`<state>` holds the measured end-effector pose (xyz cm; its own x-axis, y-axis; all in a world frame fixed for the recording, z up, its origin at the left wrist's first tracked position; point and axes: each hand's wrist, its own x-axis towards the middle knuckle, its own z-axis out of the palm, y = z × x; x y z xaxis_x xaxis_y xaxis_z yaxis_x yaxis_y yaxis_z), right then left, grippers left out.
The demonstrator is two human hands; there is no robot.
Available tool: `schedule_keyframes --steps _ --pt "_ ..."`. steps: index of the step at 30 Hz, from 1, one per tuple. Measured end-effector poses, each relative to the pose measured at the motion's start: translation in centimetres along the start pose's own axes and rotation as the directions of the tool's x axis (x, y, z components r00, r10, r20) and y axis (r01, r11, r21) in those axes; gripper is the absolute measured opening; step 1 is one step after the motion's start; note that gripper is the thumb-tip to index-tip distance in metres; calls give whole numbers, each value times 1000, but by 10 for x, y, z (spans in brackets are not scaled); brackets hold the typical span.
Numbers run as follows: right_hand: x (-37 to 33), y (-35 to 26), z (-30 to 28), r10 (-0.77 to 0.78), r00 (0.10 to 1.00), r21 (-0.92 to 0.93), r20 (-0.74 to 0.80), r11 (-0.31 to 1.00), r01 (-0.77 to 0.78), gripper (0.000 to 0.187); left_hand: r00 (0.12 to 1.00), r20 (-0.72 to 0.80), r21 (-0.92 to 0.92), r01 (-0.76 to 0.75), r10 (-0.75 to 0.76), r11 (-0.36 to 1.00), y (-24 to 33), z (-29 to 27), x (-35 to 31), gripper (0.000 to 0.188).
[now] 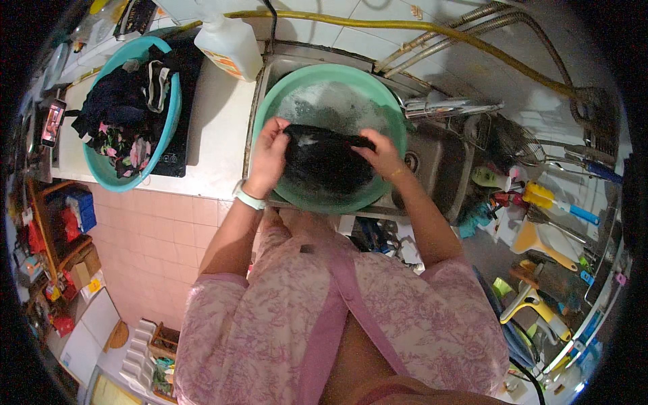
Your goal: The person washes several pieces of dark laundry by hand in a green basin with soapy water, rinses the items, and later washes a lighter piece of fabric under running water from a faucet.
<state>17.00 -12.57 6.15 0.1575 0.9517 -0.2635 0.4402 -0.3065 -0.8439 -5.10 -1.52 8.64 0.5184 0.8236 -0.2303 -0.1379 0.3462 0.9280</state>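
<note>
Stretching between the left grip (272,152) and the right grip (381,156), a black cloth (327,162) is inside the green basin (398,128), its upper edge drawn out and its body in or just over the soapy water (317,98); how deep it goes I cannot tell. The washing looks under way rather than finished: the cloth seems wet, a pale patch that may be foam shows near its upper left, and froth covers the far side of the water. Rinsing and wringing out this piece are probably still to do. On the worktop (219,128) to the left, a blue basin (173,118) is heaped with dark clothes (111,101) and a floral garment (135,155); whether these are washed or waiting cannot be told, so the total left is unclear.

Both grips are closed. The left one pinches the cloth's upper left corner between thumb and fingers; the right one pinches its upper right end, with some fingertips hidden by fabric, so how firmly they press does not show. The left overlaps the green basin's rim from this angle, though whether it touches there I cannot tell
</note>
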Motion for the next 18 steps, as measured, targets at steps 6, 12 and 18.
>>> schedule_keyframes --steps 6,12,18 --pt "-59 -88 -39 -96 975 -90 -200 993 80 28 988 144 -140 79 -58 987 60 16 5 11" --pt "-77 -136 -68 26 961 88 -274 996 -2 21 982 179 -40 -45 51 998 71 24 17 9" --pt "-31 -64 -46 73 991 86 -112 994 -63 31 824 -99 674 -357 558 647 16 24 33 15"
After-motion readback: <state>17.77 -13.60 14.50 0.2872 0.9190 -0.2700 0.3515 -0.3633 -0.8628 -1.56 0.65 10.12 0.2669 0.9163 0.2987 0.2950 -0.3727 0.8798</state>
